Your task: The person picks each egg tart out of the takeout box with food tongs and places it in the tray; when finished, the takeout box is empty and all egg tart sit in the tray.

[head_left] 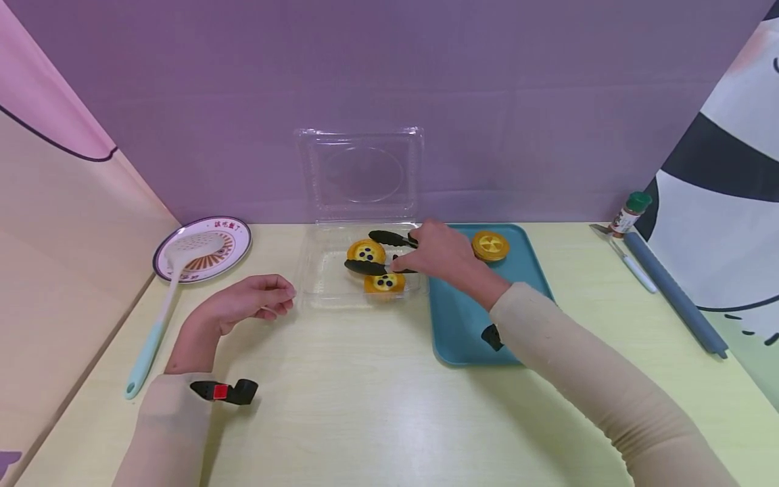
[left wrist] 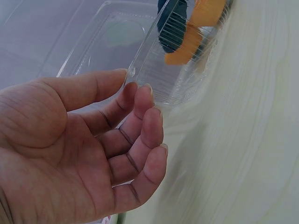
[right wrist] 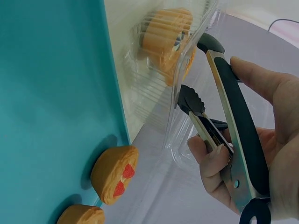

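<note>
A clear plastic clamshell box [head_left: 316,270] stands with its lid [head_left: 365,176] raised against the backdrop. Inside sit toy egg tarts, one tart [head_left: 367,249] behind another tart [head_left: 385,283], both dotted dark on yellow. My right hand [head_left: 447,253] grips black-handled tongs [right wrist: 243,121]; their dark tips are spread over the tarts in the head view. Beside the box's front left corner, my left hand [head_left: 258,297] has loosely bent fingers and holds nothing; its fingertips [left wrist: 147,95] come right up to the rim.
Right of the box, a blue tray [head_left: 459,325] carries a yellow tart [head_left: 490,245] and a red-topped tart [right wrist: 117,175]. A plate [head_left: 234,260] under a skimmer [head_left: 176,270] lies left. Far right are a green-capped bottle [head_left: 629,213], a white-handled tool [head_left: 635,270] and a blue-grey roll [head_left: 675,294].
</note>
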`<action>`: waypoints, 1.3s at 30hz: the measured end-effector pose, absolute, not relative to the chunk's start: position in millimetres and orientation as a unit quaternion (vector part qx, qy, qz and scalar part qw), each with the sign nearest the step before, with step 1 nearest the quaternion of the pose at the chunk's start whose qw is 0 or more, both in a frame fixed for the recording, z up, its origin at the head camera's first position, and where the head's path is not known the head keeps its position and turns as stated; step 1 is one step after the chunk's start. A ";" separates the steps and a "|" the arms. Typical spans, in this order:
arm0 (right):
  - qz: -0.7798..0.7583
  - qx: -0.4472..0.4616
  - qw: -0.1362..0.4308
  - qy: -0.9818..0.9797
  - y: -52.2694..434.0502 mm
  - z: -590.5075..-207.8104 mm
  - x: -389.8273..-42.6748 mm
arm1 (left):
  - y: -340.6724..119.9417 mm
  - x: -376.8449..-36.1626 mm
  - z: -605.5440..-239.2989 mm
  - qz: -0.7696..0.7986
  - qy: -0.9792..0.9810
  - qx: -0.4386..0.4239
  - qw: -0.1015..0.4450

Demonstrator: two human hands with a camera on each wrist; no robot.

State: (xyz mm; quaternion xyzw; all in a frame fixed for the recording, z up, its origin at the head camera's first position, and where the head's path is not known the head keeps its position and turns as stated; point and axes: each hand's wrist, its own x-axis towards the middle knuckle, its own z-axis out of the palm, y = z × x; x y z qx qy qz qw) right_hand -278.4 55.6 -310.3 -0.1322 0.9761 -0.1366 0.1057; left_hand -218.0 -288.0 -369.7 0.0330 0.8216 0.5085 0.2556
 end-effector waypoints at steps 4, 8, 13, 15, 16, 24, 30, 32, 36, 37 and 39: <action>-0.130 -0.135 0.101 0.977 57.0 -309.6 -278.7 | -288.0 -218.2 -370.7 0.510 0.821 0.034 0.255; -0.126 -0.134 0.097 0.978 57.6 -309.5 -279.2 | -289.0 -217.9 -371.0 0.510 0.821 0.036 0.253; -0.118 -0.136 0.104 0.978 53.3 -311.7 -280.5 | -290.4 -217.7 -372.1 0.509 0.821 0.033 0.255; -0.112 -0.132 0.110 0.979 50.8 -312.9 -281.2 | -290.8 -217.9 -372.7 0.509 0.821 0.031 0.257; -0.107 -0.130 0.112 0.979 49.8 -313.3 -281.3 | -290.9 -217.9 -372.9 0.509 0.821 0.032 0.258; -0.102 -0.123 0.112 0.981 44.3 -313.6 -282.5 | -289.4 -218.1 -371.4 0.516 0.817 0.034 0.256; -0.116 -0.135 0.099 0.979 42.8 -316.0 -282.3 | -289.4 -218.1 -371.4 0.517 0.816 0.033 0.256; -0.118 -0.140 0.095 0.978 43.0 -317.2 -282.1 | -289.6 -218.3 -371.3 0.516 0.817 0.032 0.256; -0.121 -0.148 0.088 0.978 44.5 -319.3 -281.9 | -289.5 -218.6 -371.0 0.513 0.818 0.031 0.257; -0.121 -0.150 0.087 0.977 44.9 -319.6 -281.8 | -289.5 -218.6 -370.9 0.513 0.818 0.031 0.257; -0.122 -0.153 0.083 0.977 45.5 -320.0 -281.6 | -289.5 -218.5 -370.5 0.515 0.817 0.031 0.258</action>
